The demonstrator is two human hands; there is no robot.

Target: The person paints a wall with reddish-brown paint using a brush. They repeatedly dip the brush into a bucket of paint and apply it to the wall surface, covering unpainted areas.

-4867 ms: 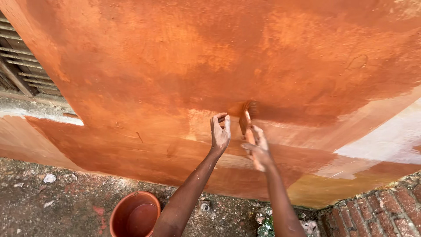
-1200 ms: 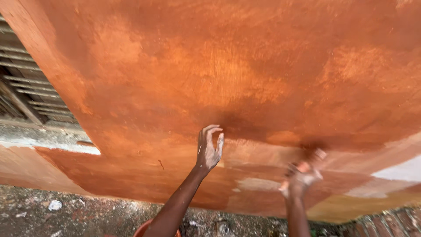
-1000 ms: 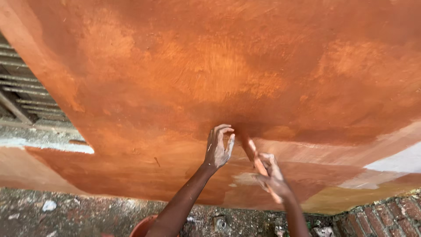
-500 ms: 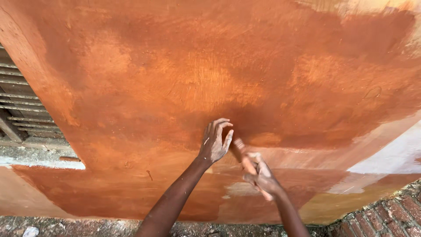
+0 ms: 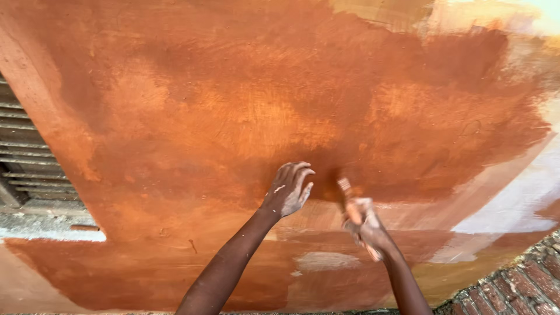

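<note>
The wall [image 5: 233, 105] fills nearly the whole frame, coated in uneven rust-orange paint — darker through the centre, paler in patches at mid-left. Bare cream and white stretches [image 5: 525, 192] show at the right edge and upper right, and a small unpainted patch [image 5: 324, 261] sits at lower centre. Brick paving [image 5: 513, 289] — reddish — shows in the lower right corner.
</note>
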